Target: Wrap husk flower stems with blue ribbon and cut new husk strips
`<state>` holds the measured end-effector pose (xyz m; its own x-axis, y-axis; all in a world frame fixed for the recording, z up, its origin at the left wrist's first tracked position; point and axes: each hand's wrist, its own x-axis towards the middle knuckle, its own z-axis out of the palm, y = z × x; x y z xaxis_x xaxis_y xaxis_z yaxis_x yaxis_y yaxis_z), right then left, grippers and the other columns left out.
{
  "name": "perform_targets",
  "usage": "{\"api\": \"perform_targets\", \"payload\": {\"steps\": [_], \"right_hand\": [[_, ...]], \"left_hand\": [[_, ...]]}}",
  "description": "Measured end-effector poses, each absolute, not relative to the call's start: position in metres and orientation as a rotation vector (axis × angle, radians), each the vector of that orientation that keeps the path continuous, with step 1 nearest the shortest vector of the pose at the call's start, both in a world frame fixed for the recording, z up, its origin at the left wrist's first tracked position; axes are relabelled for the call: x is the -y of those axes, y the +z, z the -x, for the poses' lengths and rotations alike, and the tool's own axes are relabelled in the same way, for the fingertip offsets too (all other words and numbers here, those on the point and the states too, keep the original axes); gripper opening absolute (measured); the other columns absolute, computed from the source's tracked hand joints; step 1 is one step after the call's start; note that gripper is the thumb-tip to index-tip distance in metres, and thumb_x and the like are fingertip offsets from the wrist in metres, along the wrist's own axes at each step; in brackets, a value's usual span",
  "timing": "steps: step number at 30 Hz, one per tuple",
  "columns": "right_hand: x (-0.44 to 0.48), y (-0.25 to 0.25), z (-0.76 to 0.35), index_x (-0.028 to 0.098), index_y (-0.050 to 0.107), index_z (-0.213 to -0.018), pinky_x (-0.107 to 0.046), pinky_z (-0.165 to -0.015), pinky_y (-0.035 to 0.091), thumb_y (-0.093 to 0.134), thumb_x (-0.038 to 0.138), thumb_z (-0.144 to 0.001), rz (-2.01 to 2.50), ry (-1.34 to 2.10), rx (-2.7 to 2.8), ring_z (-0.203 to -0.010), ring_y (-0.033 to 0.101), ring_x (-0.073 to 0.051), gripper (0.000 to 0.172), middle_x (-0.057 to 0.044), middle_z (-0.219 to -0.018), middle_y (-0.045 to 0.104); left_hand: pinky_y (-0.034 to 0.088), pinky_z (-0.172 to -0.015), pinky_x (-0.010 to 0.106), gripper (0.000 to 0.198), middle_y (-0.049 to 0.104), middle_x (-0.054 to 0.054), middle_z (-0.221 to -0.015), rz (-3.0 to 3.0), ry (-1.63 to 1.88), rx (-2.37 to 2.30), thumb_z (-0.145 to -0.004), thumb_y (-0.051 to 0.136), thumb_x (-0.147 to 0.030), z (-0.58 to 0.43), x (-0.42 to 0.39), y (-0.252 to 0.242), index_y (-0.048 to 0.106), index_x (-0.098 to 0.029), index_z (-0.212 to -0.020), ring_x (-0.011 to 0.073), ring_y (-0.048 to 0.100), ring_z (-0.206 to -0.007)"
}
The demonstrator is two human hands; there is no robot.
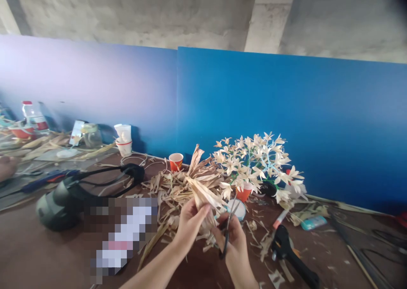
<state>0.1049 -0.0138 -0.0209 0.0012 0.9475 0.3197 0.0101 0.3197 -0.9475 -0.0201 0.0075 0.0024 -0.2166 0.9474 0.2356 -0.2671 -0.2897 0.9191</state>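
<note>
In the head view, my left hand pinches a pale dried corn husk that fans out upward and to the right. Close on its right, my right hand has its fingers round the dark handles of a pair of scissors, whose blades point up. The husk's lower end reaches toward the fingers of my right hand. Behind both hands lies a heap of dried husks. White husk flowers on green stems stand in an orange cup to the right.
A black glue gun lies at the right, near a turquoise packet. Left are a dark green headset-like device and a blurred-out flat object. Paper cups stand along the blue partition. Another person's hand shows far left.
</note>
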Motion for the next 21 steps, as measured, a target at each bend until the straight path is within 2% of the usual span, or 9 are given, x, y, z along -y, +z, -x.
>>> {"api": "perform_targets", "payload": {"steps": [10, 18, 21], "right_hand": [[0.002, -0.029, -0.11, 0.019, 0.049, -0.084, -0.02, -0.056, 0.04, 0.065, 0.02, -0.068, 0.842, 1.043, 1.276, -0.06, 0.049, -0.01, 0.023, 0.003, -0.07, 0.051], [0.004, -0.025, -0.112, 0.018, 0.05, -0.087, -0.022, -0.06, 0.042, 0.062, 0.024, -0.069, 0.958, 0.997, 1.359, -0.065, 0.052, -0.013, 0.022, -0.001, -0.072, 0.055], [0.003, -0.027, -0.114, 0.016, 0.053, -0.087, -0.023, -0.06, 0.043, 0.056, 0.02, -0.072, 0.998, 0.989, 1.553, -0.065, 0.053, -0.014, 0.016, -0.003, -0.073, 0.057]], "left_hand": [[0.037, -0.05, 0.02, 0.021, 0.057, 0.001, -0.06, -1.151, 1.607, -1.06, -0.066, 0.065, -0.032, 0.018, -0.009, -0.005, 0.06, -0.012, -0.071, 0.0118, 0.049, -0.054], [0.039, -0.055, 0.021, 0.02, 0.061, 0.001, -0.063, -0.932, 1.851, -1.022, -0.066, 0.065, -0.032, 0.035, -0.019, 0.002, 0.06, -0.014, -0.071, 0.0123, 0.053, -0.058], [0.036, -0.048, 0.018, 0.024, 0.061, 0.0, -0.062, -0.779, 1.867, -1.003, -0.064, 0.068, -0.034, 0.041, -0.024, 0.004, 0.058, -0.014, -0.073, 0.0091, 0.049, -0.051]]}}
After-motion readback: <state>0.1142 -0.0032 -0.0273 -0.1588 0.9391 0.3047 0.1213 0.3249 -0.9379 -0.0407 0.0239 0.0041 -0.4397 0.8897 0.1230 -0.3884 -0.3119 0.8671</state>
